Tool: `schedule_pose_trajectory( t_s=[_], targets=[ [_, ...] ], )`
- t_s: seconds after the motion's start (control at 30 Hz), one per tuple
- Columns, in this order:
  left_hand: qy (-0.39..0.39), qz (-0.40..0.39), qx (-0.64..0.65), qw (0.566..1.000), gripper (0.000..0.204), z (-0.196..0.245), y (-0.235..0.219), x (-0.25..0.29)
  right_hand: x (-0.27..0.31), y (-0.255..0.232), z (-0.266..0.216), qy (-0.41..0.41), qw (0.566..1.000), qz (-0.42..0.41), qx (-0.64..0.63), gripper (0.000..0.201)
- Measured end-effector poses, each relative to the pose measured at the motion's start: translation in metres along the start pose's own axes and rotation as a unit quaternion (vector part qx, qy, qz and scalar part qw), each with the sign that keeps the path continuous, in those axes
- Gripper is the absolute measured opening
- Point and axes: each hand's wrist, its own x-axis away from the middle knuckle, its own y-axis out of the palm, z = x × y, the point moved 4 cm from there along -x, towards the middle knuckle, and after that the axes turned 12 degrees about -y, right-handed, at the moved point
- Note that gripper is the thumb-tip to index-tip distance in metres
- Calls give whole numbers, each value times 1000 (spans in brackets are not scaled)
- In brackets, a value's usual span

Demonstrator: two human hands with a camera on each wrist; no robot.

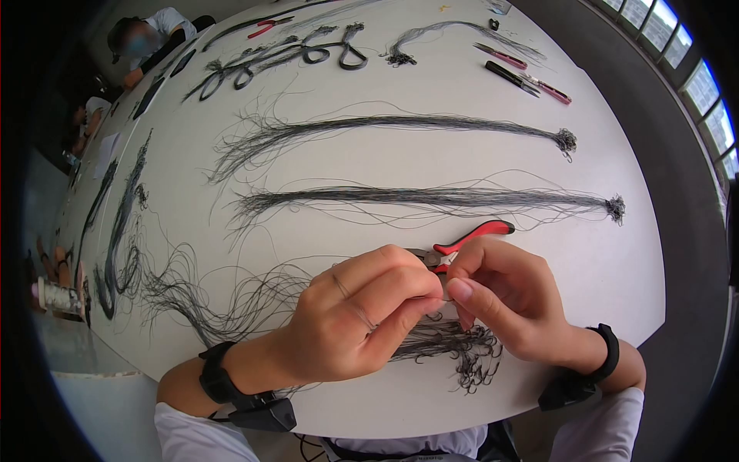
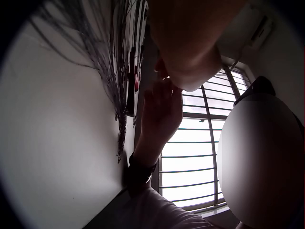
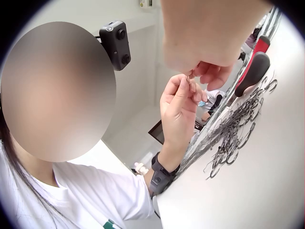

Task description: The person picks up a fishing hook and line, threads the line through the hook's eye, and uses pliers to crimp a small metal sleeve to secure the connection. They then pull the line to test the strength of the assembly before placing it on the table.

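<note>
Fingertip to fingertip, both hands meet over the near part of the table. My left hand pinches a small thin piece, mostly hidden by the fingers; I cannot tell its kind. Thumb and forefinger of my right hand pinch at the same spot. In the right wrist view the left hand has its thumb against its fingers. Below the hands lies a bundle of fish hooks on dark lines, which trail left. Red-handled pliers lie just beyond the fingertips, partly covered by them.
Two long bundles of dark line stretch across the table. Scissors-like snips lie at the far right. Looped bundles and another pair of red pliers are farther back. A masked person sits at the far left.
</note>
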Motion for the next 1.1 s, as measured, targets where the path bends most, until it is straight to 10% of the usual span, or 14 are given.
schedule_pose_trajectory(
  t_s=[0.13,0.53,0.67,0.73,0.87,1.1],
  targets=[
    [-35,-5,12,999,13,-1,-1,0,-4,0,-14,-204,950,-21,237,6],
    [-59,14,32,998,12,-6,0,2,-2,5,-22,-374,828,-29,416,11],
    [-37,17,3,999,12,-1,1,1,-2,-1,-21,-218,935,-13,278,4],
    [-2,30,-16,999,12,0,1,2,1,-3,-3,50,997,-49,45,12],
    [2,40,-14,999,12,0,0,2,1,1,-1,77,995,-52,-37,17],
    [-31,37,4,999,11,-2,-1,2,-5,1,-8,-134,971,-64,187,6]
  ],
)
